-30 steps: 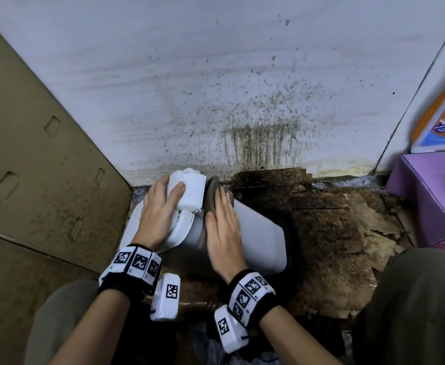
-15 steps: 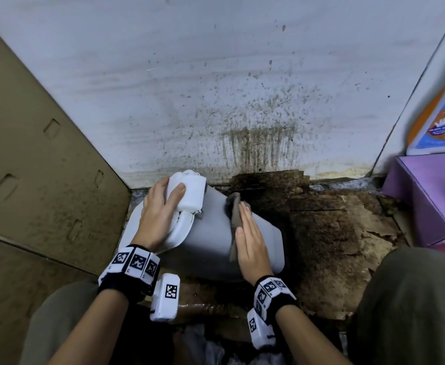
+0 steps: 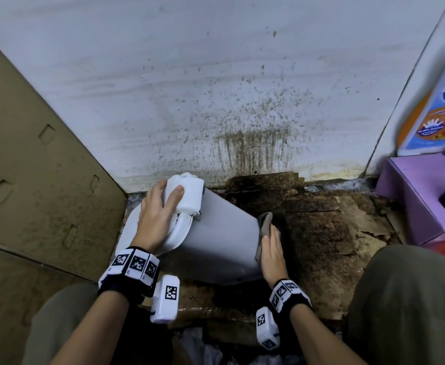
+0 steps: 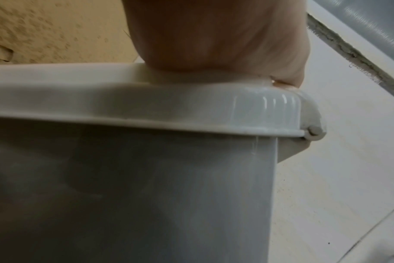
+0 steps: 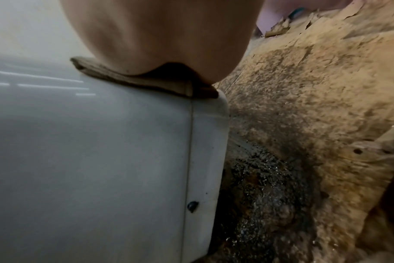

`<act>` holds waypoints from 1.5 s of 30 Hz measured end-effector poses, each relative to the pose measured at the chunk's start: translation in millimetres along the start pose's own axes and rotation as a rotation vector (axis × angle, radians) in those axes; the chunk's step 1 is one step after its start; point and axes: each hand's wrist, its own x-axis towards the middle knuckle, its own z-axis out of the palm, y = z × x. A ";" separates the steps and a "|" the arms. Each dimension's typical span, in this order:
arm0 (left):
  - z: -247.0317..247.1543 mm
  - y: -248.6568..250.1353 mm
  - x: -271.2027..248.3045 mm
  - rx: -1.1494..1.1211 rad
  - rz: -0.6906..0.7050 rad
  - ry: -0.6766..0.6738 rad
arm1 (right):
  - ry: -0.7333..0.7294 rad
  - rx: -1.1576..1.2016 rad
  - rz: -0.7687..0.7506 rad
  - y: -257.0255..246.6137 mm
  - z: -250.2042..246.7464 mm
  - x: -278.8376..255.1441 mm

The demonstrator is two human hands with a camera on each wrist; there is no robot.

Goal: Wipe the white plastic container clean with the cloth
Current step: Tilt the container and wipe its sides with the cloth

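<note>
The white plastic container [image 3: 224, 238] lies on its side on the floor, lid end to the left. My left hand [image 3: 160, 214] grips the white lid block, thumb on top; the left wrist view has my palm [image 4: 214, 35] on the lid rim [image 4: 146, 106]. My right hand [image 3: 271, 254] lies flat with straight fingers on a brown cloth [image 3: 264, 222], pressing it against the container's right-hand bottom edge. In the right wrist view the cloth [image 5: 135, 80] sits folded under my palm [image 5: 157, 35] at the corner of the container [image 5: 90, 151].
A stained white wall [image 3: 216, 101] stands behind the container. A brown cardboard panel [image 3: 31, 180] closes the left side. Wet, dirty cardboard [image 3: 321, 233] covers the floor to the right. A purple box [image 3: 421, 196] and an orange and blue bottle [image 3: 437, 109] sit at far right.
My right hand has slid the cloth rightward along the container, from beside the lid to the bottom edge. The left hand has kept its hold on the lid.
</note>
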 end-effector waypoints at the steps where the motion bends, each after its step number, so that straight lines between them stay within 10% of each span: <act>1: -0.8 -0.8 -0.1 -0.006 -0.004 -0.001 | 0.015 0.004 -0.008 -1.4 1.6 -0.9; 18: -6.3 -7.0 0.2 -0.020 -0.009 0.001 | -0.035 0.001 -0.470 -131.4 70.8 -39.0; 28: -6.5 -8.6 0.4 -0.051 -0.007 0.002 | 0.032 -0.069 -0.642 -88.8 52.0 -28.4; 45: -5.7 -14.3 7.7 -0.076 0.000 0.024 | 0.161 0.026 -0.102 5.8 18.3 -14.1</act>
